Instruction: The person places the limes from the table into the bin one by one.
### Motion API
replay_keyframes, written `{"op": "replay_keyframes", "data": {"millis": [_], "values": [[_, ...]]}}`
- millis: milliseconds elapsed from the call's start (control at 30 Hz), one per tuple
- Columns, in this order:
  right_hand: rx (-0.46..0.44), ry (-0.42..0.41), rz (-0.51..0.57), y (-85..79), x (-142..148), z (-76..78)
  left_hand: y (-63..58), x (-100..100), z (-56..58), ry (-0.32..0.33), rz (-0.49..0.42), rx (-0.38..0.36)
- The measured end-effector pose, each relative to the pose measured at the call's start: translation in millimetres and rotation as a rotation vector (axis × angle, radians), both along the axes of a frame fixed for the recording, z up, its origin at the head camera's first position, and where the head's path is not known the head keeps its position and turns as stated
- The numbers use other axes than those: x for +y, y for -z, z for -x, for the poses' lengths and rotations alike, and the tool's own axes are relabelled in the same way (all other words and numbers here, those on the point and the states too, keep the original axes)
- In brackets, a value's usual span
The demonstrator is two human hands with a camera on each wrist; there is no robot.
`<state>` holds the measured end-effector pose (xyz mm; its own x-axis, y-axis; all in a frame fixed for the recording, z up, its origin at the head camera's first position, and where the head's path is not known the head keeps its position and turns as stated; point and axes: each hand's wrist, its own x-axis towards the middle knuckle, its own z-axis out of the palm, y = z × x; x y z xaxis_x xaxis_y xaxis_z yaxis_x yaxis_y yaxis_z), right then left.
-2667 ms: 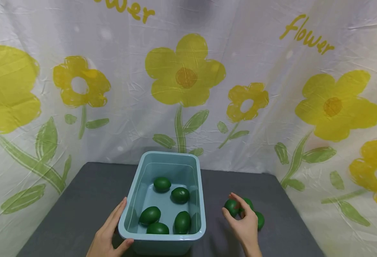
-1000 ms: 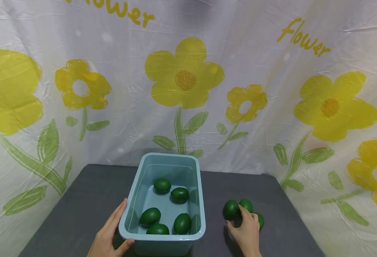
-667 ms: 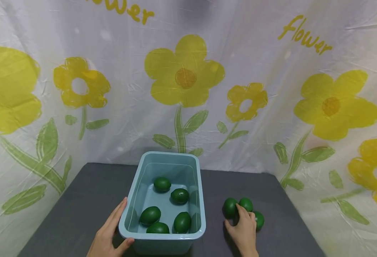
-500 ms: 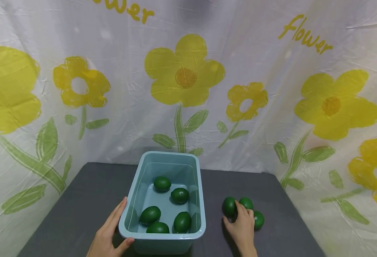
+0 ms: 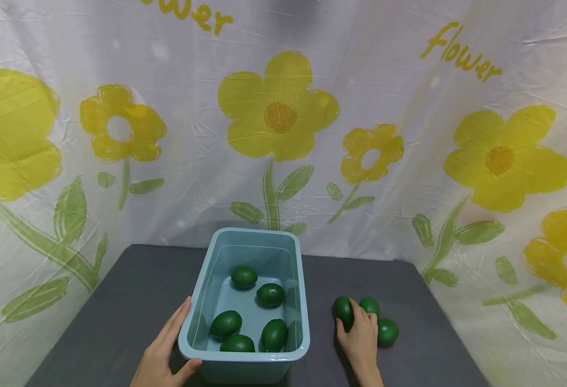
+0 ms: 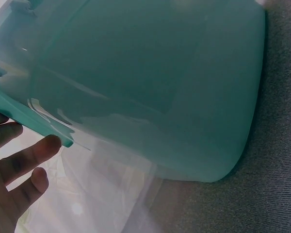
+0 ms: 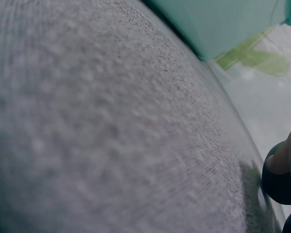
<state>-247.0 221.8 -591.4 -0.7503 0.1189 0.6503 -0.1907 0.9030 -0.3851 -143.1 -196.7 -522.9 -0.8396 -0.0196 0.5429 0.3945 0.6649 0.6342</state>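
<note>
In the head view, a blue-green plastic bin (image 5: 303, 322) stands on the dark table with several dark green limes (image 5: 273, 335) on its floor. My left hand (image 5: 161, 349) rests against the bin's near left corner, fingers along the left rim and thumb at the front. My right hand (image 5: 360, 338) holds a lime (image 5: 342, 310) between thumb and fingers, right of the bin. Two more limes lie by that hand, one behind it (image 5: 370, 306) and another to its right (image 5: 387, 332). The right wrist view catches my thumb on the dark lime (image 7: 277, 187) at its edge.
The dark grey tabletop (image 5: 143, 301) extends on both sides of the bin. A white curtain (image 5: 186, 177) printed with yellow flowers hangs behind the table and along both sides.
My right hand has shifted left over the limes, and the lime it holds has moved slightly left and away from me. The right-hand lime is more exposed. The left hand stays put.
</note>
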Motion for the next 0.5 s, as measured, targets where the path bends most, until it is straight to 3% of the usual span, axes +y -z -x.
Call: {"op": "replay_keyframes", "data": {"millis": [500], "values": [[-0.194,0.022,0.254,-18.3,-2,-17.4,1.4,0,0.4,0.012,-0.01,0.018]]}}
